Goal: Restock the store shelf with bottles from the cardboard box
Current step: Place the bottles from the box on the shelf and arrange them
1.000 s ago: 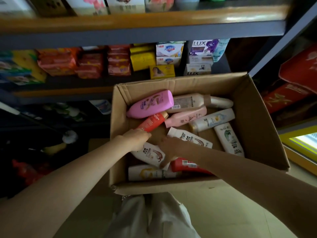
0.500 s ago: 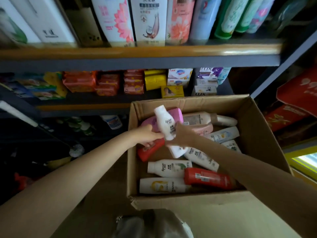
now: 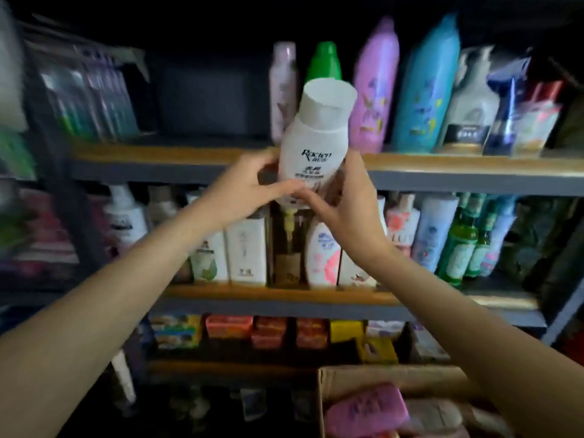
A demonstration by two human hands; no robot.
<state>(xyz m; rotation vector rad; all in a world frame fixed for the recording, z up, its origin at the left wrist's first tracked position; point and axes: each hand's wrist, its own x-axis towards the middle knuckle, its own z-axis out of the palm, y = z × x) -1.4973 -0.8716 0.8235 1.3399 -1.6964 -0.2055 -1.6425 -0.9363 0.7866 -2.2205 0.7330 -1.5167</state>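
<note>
A white bottle [image 3: 316,143] with a flat white cap is held upright in front of the upper shelf's wooden edge [image 3: 151,153]. My left hand [image 3: 249,188] grips its lower left side and my right hand [image 3: 344,200] grips its lower right side; the fingers meet under the label. The cardboard box [image 3: 379,377] sits at the bottom right, with a pink bottle [image 3: 366,409] lying inside. My right forearm hides part of the box.
On the upper shelf stand a pink bottle [image 3: 282,90], a green-capped one [image 3: 325,61], a purple one [image 3: 376,86] and a blue one [image 3: 426,86]; a dark gap [image 3: 205,99] lies left of them. The middle shelf [image 3: 284,295] holds packed bottles; soap boxes [image 3: 268,330] lie below.
Both hands lifted the white bottle out of the box and up to the upper shelf's edge. The view tilted up from the box to the shelves.
</note>
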